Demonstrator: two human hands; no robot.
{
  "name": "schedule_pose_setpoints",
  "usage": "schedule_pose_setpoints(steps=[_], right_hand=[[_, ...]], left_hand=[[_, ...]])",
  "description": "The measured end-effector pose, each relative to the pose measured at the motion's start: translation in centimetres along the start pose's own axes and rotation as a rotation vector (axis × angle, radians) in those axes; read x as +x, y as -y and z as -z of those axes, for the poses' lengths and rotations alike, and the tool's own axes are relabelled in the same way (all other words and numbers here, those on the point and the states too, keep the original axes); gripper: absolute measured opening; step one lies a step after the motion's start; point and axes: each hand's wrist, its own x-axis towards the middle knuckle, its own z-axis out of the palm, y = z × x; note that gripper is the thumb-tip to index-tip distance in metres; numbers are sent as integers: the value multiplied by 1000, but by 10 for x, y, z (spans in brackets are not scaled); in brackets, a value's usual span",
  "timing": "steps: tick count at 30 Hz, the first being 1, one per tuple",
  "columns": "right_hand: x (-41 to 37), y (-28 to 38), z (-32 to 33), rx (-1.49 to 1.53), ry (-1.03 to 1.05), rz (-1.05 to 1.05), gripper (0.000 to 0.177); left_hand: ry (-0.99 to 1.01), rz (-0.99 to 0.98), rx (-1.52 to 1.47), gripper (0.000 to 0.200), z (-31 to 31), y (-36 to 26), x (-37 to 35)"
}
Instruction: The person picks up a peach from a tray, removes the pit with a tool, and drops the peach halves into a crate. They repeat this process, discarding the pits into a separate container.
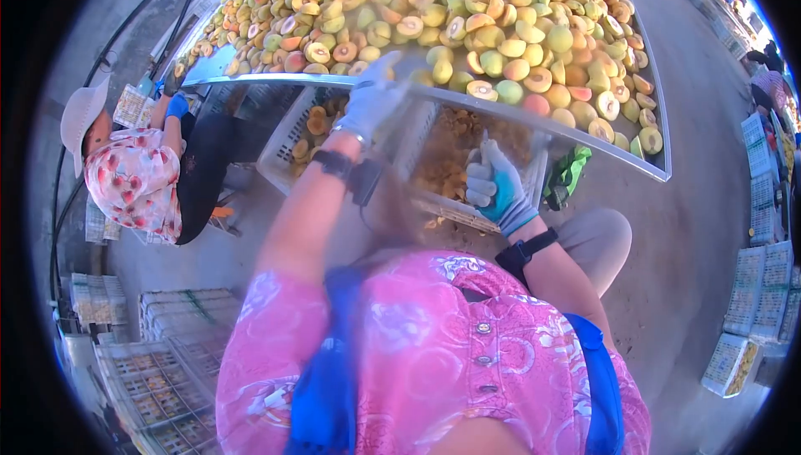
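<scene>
My left hand, in a pale glove and blurred, is over the metal edge of the table. Its fingers look spread, and nothing shows in them. Beyond it lies a large heap of halved and whole yellow-green and reddish fruit. My right hand, in a grey and teal glove, is closed around a small pointed tool, whose tip sticks up. It is above the front right part of a crate holding brownish pieces. Fruit halves lie in another crate left of it.
Another person in a hat and blue gloves sits at the left. Stacked crates stand at the lower left, with more crates along the right. A green bag is beside the crate under the table.
</scene>
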Motion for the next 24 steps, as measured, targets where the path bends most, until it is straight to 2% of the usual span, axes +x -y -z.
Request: schedule_pose_setpoints(steps=[2, 3, 5, 6, 8, 12, 13, 14, 15, 16, 17, 18, 19, 20, 22, 23, 24], right_hand=[[1, -1, -4, -151, -168, 50, 35], [2, 0, -9, -150, -167, 48, 35], [2, 0, -18, -322, -284, 38, 35], [2, -1, -21, -315, -286, 38, 35], [4, -3, -23, -313, -306, 28, 34], [10, -3, -33, -293, -233, -40, 34], [11, -6, -41, -356, -341, 22, 35], [10, -7, -49, -420, -451, 84, 36], [11, -7, -46, -414, -450, 89, 36], [11, -5, -42, -458, -354, 113, 36], [12, -6, -43, -501, -260, 133, 36], [12, -8, -44, -496, -259, 131, 36], [12, -11, -48, -591, -327, 182, 35], [12, -14, -53, -688, -391, 230, 35], [14, -15, -59, -776, -371, 250, 33], [14, -15, -61, -858, -361, 276, 32], [14, -16, -64, -858, -362, 268, 32]], left_hand=[[145, -54, 18, 57, -24, 3, 23], [145, -54, 20, 57, -29, 1, 33], [450, 184, 207, 73, -37, -1, 54], [457, 184, 210, 73, -38, -3, 66], [757, 150, 340, 85, -38, -7, 86], [782, 105, 417, 85, -42, -15, 92], [784, 101, 422, 85, -41, -13, 87], [634, 119, 298, 79, -43, -4, 79], [484, 134, 174, 73, -45, 3, 73], [489, 129, 178, 73, -49, 9, 71], [414, 234, -240, 65, -48, 9, 67], [320, 339, -657, 57, -46, 9, 63], [309, 438, -1007, 42, -43, 11, 56], [300, 445, -1003, 42, -33, 0, 44], [204, 550, -1648, 39, -19, -23, 20], [190, 514, -1770, 38, -19, -26, 12], [183, 520, -1771, 38, -16, -31, 3]])
